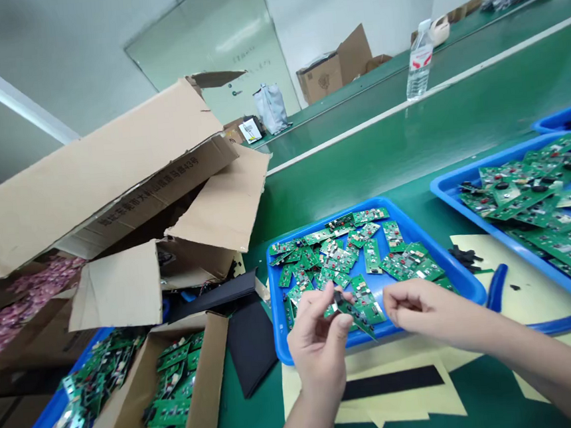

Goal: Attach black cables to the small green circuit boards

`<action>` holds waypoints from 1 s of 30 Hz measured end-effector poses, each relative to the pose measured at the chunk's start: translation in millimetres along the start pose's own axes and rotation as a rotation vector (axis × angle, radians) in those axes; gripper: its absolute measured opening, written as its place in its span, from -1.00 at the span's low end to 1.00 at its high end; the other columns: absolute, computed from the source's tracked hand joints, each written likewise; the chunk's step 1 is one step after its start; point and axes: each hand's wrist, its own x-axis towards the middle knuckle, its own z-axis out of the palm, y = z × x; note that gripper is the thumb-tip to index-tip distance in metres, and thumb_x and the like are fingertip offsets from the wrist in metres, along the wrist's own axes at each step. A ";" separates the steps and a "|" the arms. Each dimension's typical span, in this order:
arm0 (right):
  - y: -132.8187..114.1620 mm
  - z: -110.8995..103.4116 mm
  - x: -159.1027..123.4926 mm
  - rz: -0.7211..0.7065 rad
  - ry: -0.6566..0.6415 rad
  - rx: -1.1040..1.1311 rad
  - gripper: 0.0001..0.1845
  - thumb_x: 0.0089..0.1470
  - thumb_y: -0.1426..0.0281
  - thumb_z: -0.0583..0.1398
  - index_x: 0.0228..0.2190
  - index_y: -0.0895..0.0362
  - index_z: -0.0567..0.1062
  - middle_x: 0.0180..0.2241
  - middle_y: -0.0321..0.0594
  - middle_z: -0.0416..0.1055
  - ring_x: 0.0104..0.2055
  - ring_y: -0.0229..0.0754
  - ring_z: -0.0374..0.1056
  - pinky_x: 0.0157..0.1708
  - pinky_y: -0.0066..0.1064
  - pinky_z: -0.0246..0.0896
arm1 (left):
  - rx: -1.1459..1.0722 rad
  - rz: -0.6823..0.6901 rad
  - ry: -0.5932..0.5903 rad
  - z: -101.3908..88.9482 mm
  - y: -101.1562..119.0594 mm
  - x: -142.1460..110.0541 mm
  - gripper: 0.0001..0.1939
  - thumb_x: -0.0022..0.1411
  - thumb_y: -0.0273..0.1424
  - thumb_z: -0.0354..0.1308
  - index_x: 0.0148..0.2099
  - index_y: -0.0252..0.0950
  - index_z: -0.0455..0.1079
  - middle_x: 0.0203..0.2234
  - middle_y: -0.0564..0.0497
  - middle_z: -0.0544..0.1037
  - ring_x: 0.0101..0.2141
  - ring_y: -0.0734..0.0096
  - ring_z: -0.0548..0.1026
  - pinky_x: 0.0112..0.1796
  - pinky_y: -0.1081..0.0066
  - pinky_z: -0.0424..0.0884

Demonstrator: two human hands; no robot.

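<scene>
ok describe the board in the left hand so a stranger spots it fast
On the green workbench, find the blue tray in front of the person. The green circuit board pinched in the left hand above it is the one, the only board lifted off the pile.

Circuit boards (336,256) glossy; tray (430,242) smooth blue plastic; carton (86,171) rough cardboard.

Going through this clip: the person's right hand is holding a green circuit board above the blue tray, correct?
Not quite: the hand is wrong. The head view shows that the left hand, not the right hand, holds the green circuit board above the blue tray.
</scene>
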 end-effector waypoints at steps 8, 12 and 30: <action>5.1 9.3 -6.2 -0.383 0.391 0.020 -0.65 0.06 0.37 0.14 -0.09 0.05 0.24 -0.40 -0.23 0.37 -0.35 -0.16 0.36 -0.33 -0.34 0.33 | -0.382 -0.618 -0.023 -2.9 1.2 7.7 -0.48 -0.08 -0.17 0.36 -0.05 -0.26 0.45 -0.38 -0.06 0.57 -0.38 0.28 0.57 -0.37 0.38 0.48; 12.5 12.7 -6.7 -0.491 0.458 -0.114 -0.57 0.08 0.42 0.14 -0.01 0.02 0.18 -0.25 -0.16 0.38 -0.22 -0.11 0.37 -0.24 -0.28 0.35 | -0.471 -0.685 -0.061 1.3 1.0 7.6 -0.50 -0.06 -0.23 0.37 -0.06 -0.25 0.41 -0.36 -0.04 0.55 -0.36 0.27 0.57 -0.33 0.36 0.49; 1.6 6.0 8.8 -0.599 0.265 -0.123 -0.58 0.00 0.52 0.07 -0.05 0.12 0.26 -0.29 -0.18 0.42 -0.28 -0.22 0.38 -0.22 -0.33 0.34 | -0.389 -0.836 -0.006 16.0 -12.8 3.7 -0.47 -0.18 -0.34 0.44 -0.10 -0.25 0.42 -0.48 0.08 0.46 -0.49 0.53 0.45 -0.48 0.59 0.38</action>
